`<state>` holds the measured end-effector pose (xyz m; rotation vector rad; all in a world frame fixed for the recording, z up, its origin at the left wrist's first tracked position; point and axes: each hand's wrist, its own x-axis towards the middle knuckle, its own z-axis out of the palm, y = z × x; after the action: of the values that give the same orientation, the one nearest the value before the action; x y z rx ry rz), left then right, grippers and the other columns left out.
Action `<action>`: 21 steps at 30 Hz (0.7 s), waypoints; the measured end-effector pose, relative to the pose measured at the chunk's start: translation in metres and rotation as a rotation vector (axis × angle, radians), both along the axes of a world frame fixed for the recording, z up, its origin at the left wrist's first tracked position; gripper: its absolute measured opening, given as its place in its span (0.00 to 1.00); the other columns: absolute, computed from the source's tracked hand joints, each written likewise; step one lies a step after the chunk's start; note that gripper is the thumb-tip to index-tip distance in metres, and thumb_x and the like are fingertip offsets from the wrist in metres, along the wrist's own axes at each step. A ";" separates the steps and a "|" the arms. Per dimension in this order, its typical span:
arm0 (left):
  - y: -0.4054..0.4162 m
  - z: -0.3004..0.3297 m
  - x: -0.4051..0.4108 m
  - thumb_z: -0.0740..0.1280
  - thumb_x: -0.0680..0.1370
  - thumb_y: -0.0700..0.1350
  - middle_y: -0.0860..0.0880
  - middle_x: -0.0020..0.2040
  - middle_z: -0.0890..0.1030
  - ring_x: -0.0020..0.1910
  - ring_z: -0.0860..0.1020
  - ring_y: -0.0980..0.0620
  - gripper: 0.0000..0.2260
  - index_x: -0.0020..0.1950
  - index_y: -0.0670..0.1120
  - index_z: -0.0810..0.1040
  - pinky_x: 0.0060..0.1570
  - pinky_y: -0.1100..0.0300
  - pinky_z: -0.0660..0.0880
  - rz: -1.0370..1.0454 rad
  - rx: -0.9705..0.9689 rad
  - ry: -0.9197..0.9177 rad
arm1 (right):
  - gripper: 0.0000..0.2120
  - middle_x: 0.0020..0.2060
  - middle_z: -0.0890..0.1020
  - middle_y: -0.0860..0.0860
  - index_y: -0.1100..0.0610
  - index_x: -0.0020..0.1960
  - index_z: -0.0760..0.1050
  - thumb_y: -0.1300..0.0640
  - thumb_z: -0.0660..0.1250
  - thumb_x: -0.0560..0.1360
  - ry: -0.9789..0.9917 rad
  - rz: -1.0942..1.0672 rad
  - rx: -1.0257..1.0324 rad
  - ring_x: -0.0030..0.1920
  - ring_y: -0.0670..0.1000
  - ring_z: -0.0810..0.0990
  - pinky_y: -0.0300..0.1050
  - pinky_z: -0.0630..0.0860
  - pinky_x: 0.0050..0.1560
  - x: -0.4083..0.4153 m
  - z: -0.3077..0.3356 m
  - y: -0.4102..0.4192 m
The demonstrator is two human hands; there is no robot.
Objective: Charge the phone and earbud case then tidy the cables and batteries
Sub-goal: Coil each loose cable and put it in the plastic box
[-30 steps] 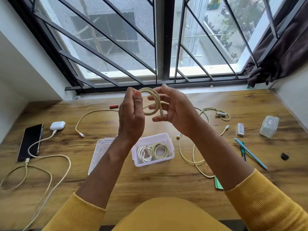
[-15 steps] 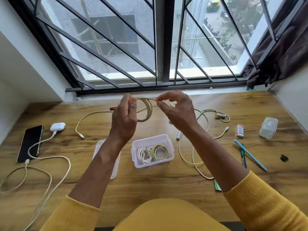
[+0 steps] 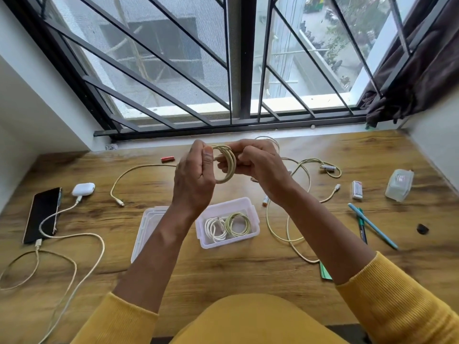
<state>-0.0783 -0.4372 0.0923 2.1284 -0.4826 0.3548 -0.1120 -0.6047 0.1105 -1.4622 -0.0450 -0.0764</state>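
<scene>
Two hands clamp one coiled cable (image 3: pixel 227 163) above the tabletop (image 3: pixel 248 266): left hand (image 3: pixel 195 177) pinches its near rim, right hand (image 3: pixel 258 166) its far side. I judge it light, springy, prone to uncoil; grip across all loops before lowering into the box (image 3: pixel 250 240).

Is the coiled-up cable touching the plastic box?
Apart. The head view shows both hands holding the coiled cable in the air above the box.
</scene>
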 end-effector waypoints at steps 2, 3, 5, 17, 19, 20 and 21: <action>-0.002 -0.001 0.000 0.52 0.87 0.52 0.51 0.37 0.72 0.37 0.72 0.47 0.12 0.48 0.48 0.67 0.40 0.52 0.66 0.048 0.025 -0.028 | 0.10 0.48 0.87 0.65 0.69 0.59 0.82 0.65 0.65 0.82 -0.012 -0.014 -0.065 0.53 0.66 0.86 0.56 0.84 0.56 0.001 -0.002 0.002; -0.003 -0.001 0.000 0.52 0.87 0.51 0.50 0.38 0.73 0.38 0.73 0.45 0.11 0.49 0.48 0.67 0.41 0.50 0.67 0.068 0.033 -0.033 | 0.09 0.47 0.88 0.63 0.68 0.58 0.83 0.63 0.70 0.81 -0.032 -0.029 -0.115 0.51 0.63 0.87 0.56 0.84 0.56 0.001 -0.003 0.004; -0.004 -0.001 0.000 0.52 0.87 0.51 0.50 0.39 0.74 0.40 0.74 0.43 0.12 0.49 0.48 0.67 0.43 0.46 0.71 0.081 0.041 -0.041 | 0.09 0.46 0.88 0.60 0.66 0.57 0.84 0.63 0.74 0.79 -0.057 -0.056 -0.165 0.49 0.59 0.88 0.57 0.84 0.56 0.002 -0.004 0.005; 0.001 0.009 0.001 0.55 0.89 0.50 0.49 0.43 0.72 0.43 0.71 0.54 0.14 0.49 0.45 0.70 0.46 0.59 0.71 -0.131 -0.211 0.260 | 0.16 0.42 0.85 0.57 0.60 0.68 0.68 0.67 0.66 0.83 0.022 0.072 0.217 0.44 0.55 0.83 0.46 0.80 0.50 0.000 0.005 0.001; 0.002 0.013 0.001 0.54 0.89 0.49 0.49 0.44 0.72 0.44 0.70 0.55 0.13 0.49 0.45 0.71 0.45 0.65 0.69 -0.170 -0.230 0.280 | 0.15 0.41 0.84 0.54 0.60 0.68 0.69 0.68 0.63 0.83 0.034 0.121 0.275 0.44 0.53 0.82 0.48 0.78 0.52 0.000 0.006 0.002; 0.003 0.015 0.002 0.54 0.89 0.50 0.49 0.43 0.71 0.43 0.70 0.56 0.13 0.49 0.45 0.70 0.44 0.65 0.69 -0.182 -0.231 0.273 | 0.15 0.41 0.83 0.54 0.60 0.69 0.69 0.69 0.62 0.84 0.038 0.145 0.299 0.44 0.53 0.81 0.49 0.77 0.52 0.000 0.006 0.002; 0.003 0.017 0.003 0.54 0.88 0.50 0.49 0.43 0.71 0.42 0.69 0.56 0.14 0.49 0.45 0.70 0.42 0.65 0.68 -0.190 -0.228 0.261 | 0.15 0.41 0.82 0.55 0.61 0.69 0.71 0.69 0.61 0.84 0.042 0.167 0.320 0.44 0.53 0.81 0.49 0.77 0.53 0.000 0.007 0.001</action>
<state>-0.0748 -0.4342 0.1088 1.8563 -0.4634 0.0207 -0.1122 -0.6034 0.1173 -1.1357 -0.1149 0.0808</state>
